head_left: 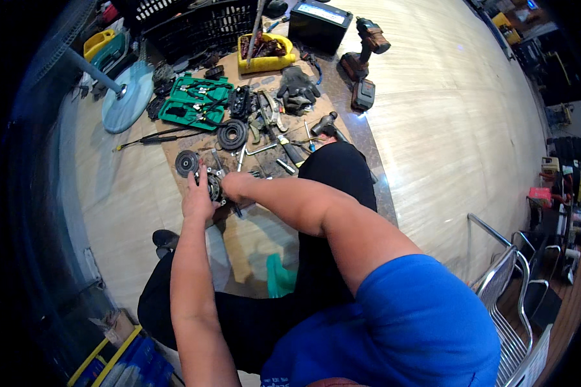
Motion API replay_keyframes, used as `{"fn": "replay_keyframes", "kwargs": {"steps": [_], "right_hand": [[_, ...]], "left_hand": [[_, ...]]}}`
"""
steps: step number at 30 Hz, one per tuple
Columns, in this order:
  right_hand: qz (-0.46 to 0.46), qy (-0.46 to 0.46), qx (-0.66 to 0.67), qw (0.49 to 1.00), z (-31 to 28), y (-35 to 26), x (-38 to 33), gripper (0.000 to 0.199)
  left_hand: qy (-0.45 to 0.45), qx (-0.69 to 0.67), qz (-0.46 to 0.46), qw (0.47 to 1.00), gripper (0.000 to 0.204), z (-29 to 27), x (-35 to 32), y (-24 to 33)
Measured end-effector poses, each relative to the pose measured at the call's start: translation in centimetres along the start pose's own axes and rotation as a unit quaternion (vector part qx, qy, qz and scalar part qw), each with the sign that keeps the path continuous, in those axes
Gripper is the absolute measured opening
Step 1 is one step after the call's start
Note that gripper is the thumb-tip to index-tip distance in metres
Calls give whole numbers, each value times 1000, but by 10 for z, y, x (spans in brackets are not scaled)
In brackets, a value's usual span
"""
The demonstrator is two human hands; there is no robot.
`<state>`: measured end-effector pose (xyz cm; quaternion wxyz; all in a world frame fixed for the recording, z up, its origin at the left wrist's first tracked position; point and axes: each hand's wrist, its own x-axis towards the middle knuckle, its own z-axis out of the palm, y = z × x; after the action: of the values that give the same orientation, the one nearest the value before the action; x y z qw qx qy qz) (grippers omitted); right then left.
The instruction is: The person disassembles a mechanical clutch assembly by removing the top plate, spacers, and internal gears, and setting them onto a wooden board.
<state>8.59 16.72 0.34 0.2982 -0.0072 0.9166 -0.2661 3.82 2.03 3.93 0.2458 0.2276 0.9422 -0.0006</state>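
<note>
A round, greasy metal machine part [214,186] stands on the stained cardboard between my hands. My left hand [199,198] grips its left side, with fingers pointing away from me along the rim. On the right side, my right hand [237,185] is closed against the part with its fingers curled; what they hold, if anything, is hidden. Just beyond my left fingertips lies a dark grooved pulley [186,163]. A larger black ring-shaped pulley [232,134] sits farther off. Beside the right hand are an L-shaped wrench [262,149] and a metal socket [285,166].
A hammer [325,124], gloves [297,89] and an open green tool case [195,103] lie farther away. Behind them stand a yellow cut-open container [268,62], a black battery [319,26] and black crates [200,27]. A cordless impact driver [366,48] stands at right.
</note>
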Motion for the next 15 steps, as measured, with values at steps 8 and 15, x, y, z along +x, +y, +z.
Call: {"fn": "replay_keyframes", "kwargs": {"steps": [8,15], "right_hand": [[12,-20,27,999,21,20,26,37],[-1,3,41,999,34,26,38,41]], "left_hand": [[16,52,19,998,108,9,13,9],[12,61,21,998,103,9,17,8]]}}
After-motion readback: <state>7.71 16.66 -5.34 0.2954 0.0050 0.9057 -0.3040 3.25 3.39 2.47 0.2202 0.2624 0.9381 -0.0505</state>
